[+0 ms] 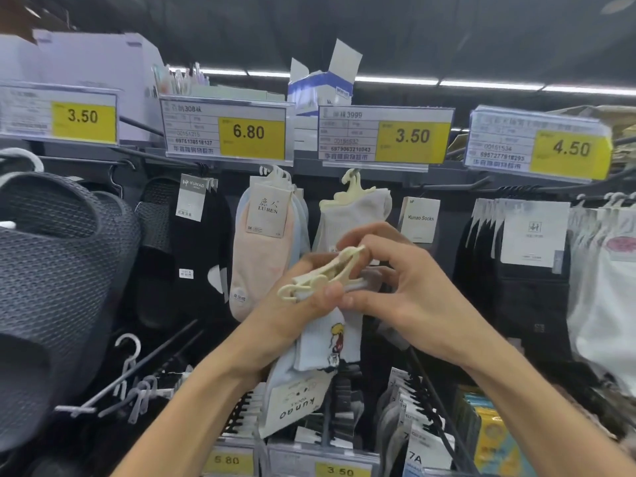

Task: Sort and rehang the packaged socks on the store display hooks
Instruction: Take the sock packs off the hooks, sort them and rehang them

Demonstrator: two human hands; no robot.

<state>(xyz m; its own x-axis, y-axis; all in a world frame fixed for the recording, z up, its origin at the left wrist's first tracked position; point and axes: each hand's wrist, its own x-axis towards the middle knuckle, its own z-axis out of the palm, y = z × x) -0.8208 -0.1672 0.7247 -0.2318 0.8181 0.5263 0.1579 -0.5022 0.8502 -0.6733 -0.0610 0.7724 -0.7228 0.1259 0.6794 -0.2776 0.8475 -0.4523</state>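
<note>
My left hand (292, 304) grips a pair of pale blue cartoon-print socks (327, 342) whose Kunao label (296, 404) hangs upside down below. A cream plastic hanger (323, 273) lies across the top of that pair. My right hand (395, 284) pinches the hanger's upper end with curled fingers. Behind my hands, a grey-white sock pair (354, 215) hangs on a cream hanger from the hook under the 3.50 price tag (385, 136). Pink Luren socks (265, 242) hang to its left, under the 6.80 tag (227, 132).
Dark mesh slippers (58, 256) fill the left side. Black Kunao socks (203, 242) hang beside them. A Kunao Socks card (420, 218), black socks (516, 263) and white packs (605, 287) hang at right. Bare hooks (137, 370) jut out lower left; more packs hang below.
</note>
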